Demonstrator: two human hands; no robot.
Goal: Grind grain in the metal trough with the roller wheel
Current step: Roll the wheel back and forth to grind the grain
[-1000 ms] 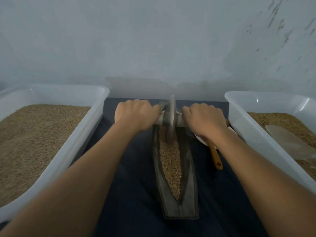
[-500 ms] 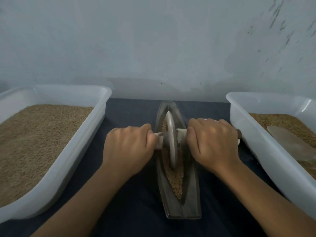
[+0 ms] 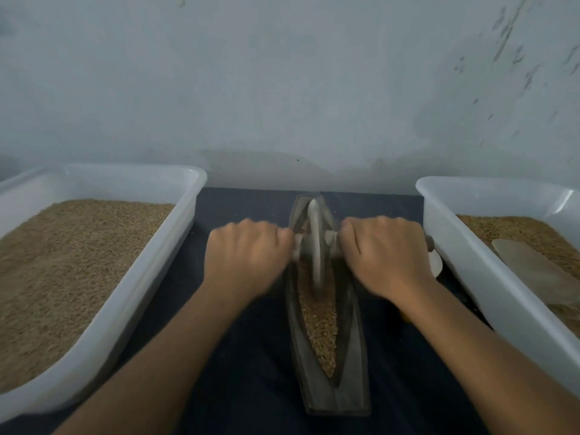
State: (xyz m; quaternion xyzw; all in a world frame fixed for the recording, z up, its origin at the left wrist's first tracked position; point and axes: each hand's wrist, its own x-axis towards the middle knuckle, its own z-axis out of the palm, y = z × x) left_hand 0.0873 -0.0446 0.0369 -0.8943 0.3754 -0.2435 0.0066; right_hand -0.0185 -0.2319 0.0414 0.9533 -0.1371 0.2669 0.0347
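Dark cloth, boat-shaped metal trough, granular grain, disc roller wheel

I see tan grain in a dull grey trough, a grey wheel, translucent white tubs left and right, a dark navy cloth, and a pale blue-grey wall speckled dark far right.
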